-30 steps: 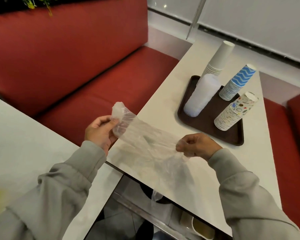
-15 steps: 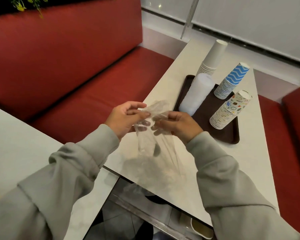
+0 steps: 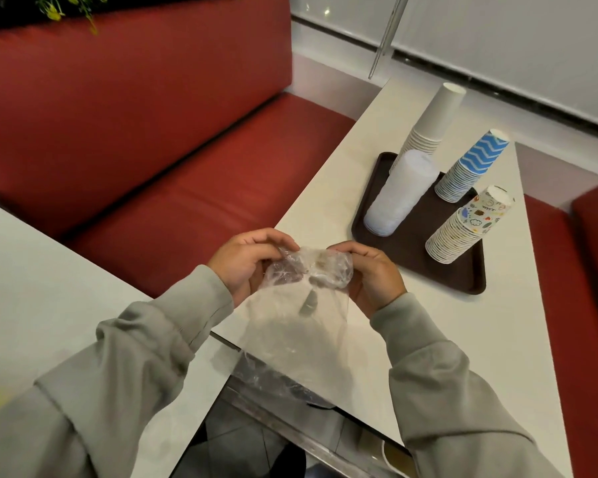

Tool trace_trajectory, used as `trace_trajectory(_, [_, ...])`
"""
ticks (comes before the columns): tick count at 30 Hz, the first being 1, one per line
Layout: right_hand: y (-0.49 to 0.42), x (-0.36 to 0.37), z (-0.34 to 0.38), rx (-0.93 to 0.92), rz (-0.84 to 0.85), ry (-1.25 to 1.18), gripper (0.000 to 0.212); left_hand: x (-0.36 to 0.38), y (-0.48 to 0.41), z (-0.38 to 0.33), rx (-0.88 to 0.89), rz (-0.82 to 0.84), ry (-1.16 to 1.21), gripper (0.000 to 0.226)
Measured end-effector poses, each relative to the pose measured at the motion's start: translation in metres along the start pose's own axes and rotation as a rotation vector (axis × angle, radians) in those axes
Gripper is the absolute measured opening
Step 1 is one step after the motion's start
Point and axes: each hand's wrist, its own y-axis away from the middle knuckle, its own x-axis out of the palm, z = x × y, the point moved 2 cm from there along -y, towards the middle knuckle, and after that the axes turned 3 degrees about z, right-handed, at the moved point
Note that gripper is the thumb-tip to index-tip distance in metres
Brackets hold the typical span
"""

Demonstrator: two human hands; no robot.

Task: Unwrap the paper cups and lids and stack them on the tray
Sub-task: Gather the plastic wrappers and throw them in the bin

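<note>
A clear plastic wrapper [image 3: 301,315] hangs between my hands over the near corner of the white table [image 3: 325,188]. My left hand [image 3: 246,263] and my right hand [image 3: 373,274] both grip its bunched top, close together. On the dark brown tray [image 3: 460,270] stand a stack of translucent lids [image 3: 399,194], a stack of plain white cups [image 3: 432,122], a stack of blue zigzag cups [image 3: 470,167] and a stack of cups with coloured drawings [image 3: 470,225]. All stacks are upside down and bare of wrapping.
A red bench seat [image 3: 173,188] runs along the left of the table. A second white table [image 3: 49,291] lies at my left. A gap with a metal frame [image 3: 290,422] separates the two tables. Another red seat [image 3: 594,270] is at the right.
My hands came together from wide apart, and the stretched wrapper is now gathered and crumpled at its top between them.
</note>
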Motion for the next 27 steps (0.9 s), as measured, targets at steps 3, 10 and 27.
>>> trace_trajectory(3, [0.001, -0.001, -0.005, 0.093, -0.028, -0.086, 0.031, 0.0, -0.001, -0.003, -0.043, -0.04, 0.024, 0.029])
trace_trajectory(10, [0.009, 0.009, -0.017, 0.122, -0.019, 0.117, 0.043, -0.001, -0.003, -0.007, 0.163, -0.106, -0.261, 0.025])
trace_trajectory(27, [0.024, 0.013, -0.019, 0.02, -0.073, 0.129, 0.016, 0.005, 0.026, 0.001, -0.083, 0.009, -0.279, 0.032])
